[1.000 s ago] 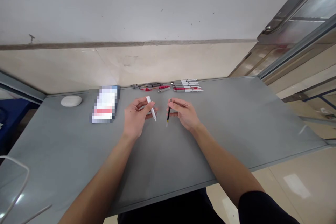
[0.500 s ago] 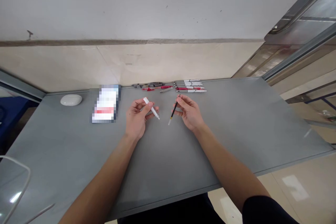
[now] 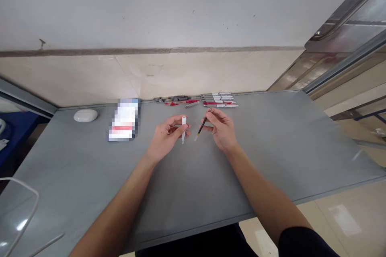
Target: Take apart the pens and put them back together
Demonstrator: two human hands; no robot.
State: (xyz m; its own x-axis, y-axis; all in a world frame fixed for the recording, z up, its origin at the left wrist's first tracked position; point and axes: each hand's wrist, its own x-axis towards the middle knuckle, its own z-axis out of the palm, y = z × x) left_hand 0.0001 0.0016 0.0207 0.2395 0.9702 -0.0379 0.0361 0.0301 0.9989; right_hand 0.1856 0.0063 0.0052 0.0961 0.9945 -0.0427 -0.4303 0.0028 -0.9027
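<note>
My left hand (image 3: 167, 136) pinches a white pen barrel (image 3: 183, 122) between thumb and fingers. The barrel stands nearly upright, its wide end up and its narrow tip down. Just to the right, my right hand (image 3: 223, 128) grips a black pen refill (image 3: 202, 125) near its upper end. The refill slants down to the left, with a yellowish band and a clear section at its lower end. A small gap separates barrel and refill. Beyond my hands lies a small grey-white pen part (image 3: 192, 105), close to a red pen part (image 3: 171, 104).
Several white and red pens (image 3: 220, 105) lie side by side along the wall, with dark pen pieces (image 3: 171, 98) left of them. A blurred phone (image 3: 123, 120) and a white rounded case (image 3: 85, 115) rest on the grey table (image 3: 271, 140) at left. A pale cable (image 3: 33, 204) hangs at lower left.
My left hand has moved right and turned the white barrel from slanted to nearly upright, closer to the refill. My right hand still holds the refill, which slants slightly more.
</note>
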